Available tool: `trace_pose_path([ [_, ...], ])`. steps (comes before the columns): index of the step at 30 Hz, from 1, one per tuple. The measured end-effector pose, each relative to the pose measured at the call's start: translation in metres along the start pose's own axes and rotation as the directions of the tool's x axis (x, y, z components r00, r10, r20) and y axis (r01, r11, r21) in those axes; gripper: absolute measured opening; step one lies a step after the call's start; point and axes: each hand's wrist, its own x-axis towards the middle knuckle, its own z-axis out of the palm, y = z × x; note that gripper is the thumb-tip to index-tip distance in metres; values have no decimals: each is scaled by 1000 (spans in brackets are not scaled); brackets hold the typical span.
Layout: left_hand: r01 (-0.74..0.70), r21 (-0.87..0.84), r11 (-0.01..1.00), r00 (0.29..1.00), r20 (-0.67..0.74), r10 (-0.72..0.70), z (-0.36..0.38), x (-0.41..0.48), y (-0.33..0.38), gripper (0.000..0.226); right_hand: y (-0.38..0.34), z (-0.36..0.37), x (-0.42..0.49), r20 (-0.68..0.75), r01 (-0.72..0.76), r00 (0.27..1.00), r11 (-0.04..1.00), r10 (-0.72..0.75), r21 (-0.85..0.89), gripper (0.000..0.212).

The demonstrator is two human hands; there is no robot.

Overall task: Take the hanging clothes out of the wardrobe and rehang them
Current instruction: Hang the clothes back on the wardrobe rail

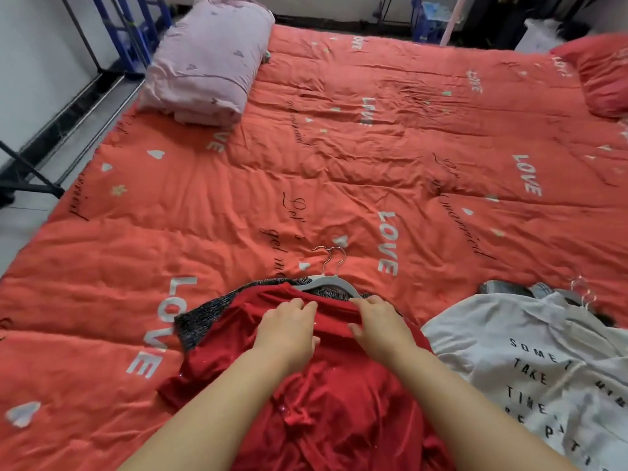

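A dark red garment (pixel 333 399) lies spread on the bed in front of me, on top of a dark speckled garment (pixel 204 321). Two grey hangers (pixel 326 282) with metal hooks stick out past their necklines. My left hand (pixel 287 329) and my right hand (pixel 380 322) both pinch the red garment's neckline, side by side, just below the hangers. A white T-shirt with black lettering (pixel 530 362) lies to the right, with a hanger hook (pixel 582 290) showing at its top.
A red-orange quilt (pixel 339 164) printed with LOVE covers the bed. A folded pink blanket (pixel 207 59) lies at the far left, a red pillow (pixel 598 73) at the far right. A black metal rack frame (pixel 30 171) stands on the floor at left.
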Motion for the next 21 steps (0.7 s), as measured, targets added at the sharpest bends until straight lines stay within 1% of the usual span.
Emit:
trace_pose_path([
  [5,-3,-39,999,1000,-5,3,35,53,-21,57,4,40,66,-56,-17,998,1000,17,9,42],
  [10,-17,-77,997,998,-64,12,63,93,-36,55,16,66,116,-88,-100,991,994,96,-39,45],
  [12,-28,-85,996,996,-88,21,71,104,-40,54,23,76,128,-90,-107,991,992,101,-66,41],
  [14,-39,-90,995,992,-122,28,77,110,-44,53,27,82,133,-136,-99,987,992,88,-78,34],
  [16,-44,-113,993,986,-164,25,79,111,-46,54,28,82,131,-223,-66,973,997,56,-36,31],
  [19,-35,-169,985,968,-250,-8,72,107,-47,58,23,69,118,-316,-13,948,995,43,96,38],
  [21,-24,-148,989,962,-271,-17,63,99,-45,64,18,55,101,-385,48,923,987,16,155,42],
])
